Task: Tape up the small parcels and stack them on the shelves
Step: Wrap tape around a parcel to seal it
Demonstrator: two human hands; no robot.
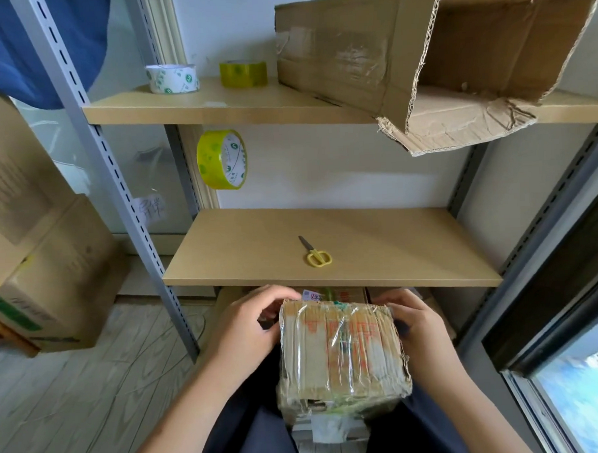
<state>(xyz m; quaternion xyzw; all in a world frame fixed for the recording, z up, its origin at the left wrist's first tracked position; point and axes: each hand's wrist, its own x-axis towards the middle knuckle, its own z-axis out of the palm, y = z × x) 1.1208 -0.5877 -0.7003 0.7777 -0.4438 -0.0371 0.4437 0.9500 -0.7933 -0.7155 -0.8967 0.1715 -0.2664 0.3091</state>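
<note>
Counting now: three rolls of tape in sight, a white roll (172, 79) and a yellow roll (243, 74) on the upper shelf (217, 105), plus one hanging yellow roll (222, 159) below it. One pair of scissors (315, 253) on the middle shelf (377, 247), so two shelf boards on show. One big open carton (420, 60) up top. One taped parcel (342, 351), with two hands on it, left hand (250, 326) and right hand (420, 327). Two stacked cartons (41, 237) at left.

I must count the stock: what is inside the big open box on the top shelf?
The box lies on its side, mouth open. Only bare cardboard walls and a torn flap show. Its far end is hidden.
</note>
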